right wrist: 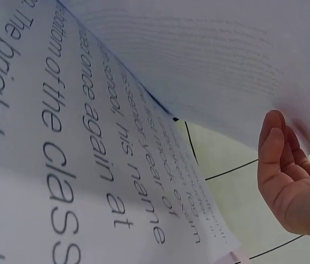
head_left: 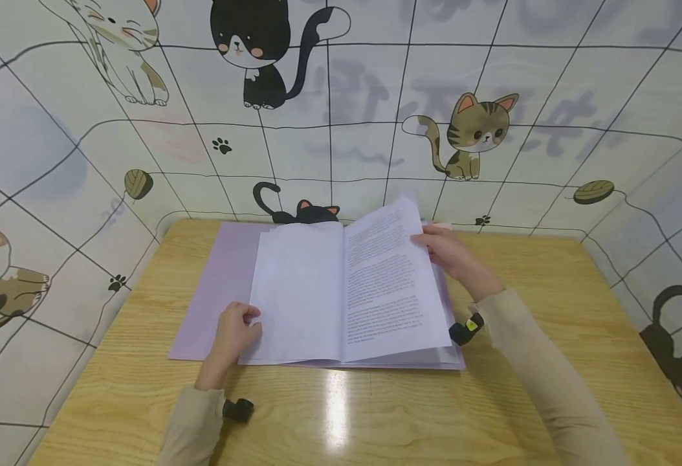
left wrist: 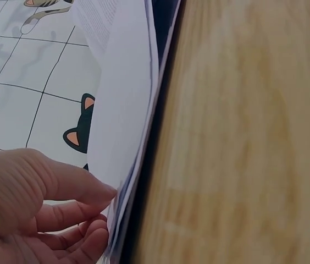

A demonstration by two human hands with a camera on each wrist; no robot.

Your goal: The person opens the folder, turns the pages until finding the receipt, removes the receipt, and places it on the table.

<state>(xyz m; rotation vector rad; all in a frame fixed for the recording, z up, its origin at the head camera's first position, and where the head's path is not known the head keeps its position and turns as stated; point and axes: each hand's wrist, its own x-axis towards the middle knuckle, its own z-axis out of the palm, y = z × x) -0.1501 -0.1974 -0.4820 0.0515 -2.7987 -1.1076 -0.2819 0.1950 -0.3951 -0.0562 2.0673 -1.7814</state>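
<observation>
A lilac folder [head_left: 215, 272] lies open on the table with a stack of white pages in it. The left-hand page [head_left: 297, 291] looks blank, while printed text fills the right-hand page [head_left: 382, 285]. My right hand [head_left: 448, 254] pinches this page near its upper outer corner, thumb in front and fingers behind. The page is lifted and tilted; the right wrist view shows large print on a sheet [right wrist: 89, 137] under it. At the left pages' outer edge, my left hand [head_left: 236, 333] holds the margin between thumb [left wrist: 83, 184] and curled fingers.
The light wooden table [head_left: 411, 421] extends to both sides and in front of the folder. Behind it rises a wall [head_left: 358, 149] with cat drawings and grid lines. Each wrist wears a small black camera, such as the left one [head_left: 238, 410].
</observation>
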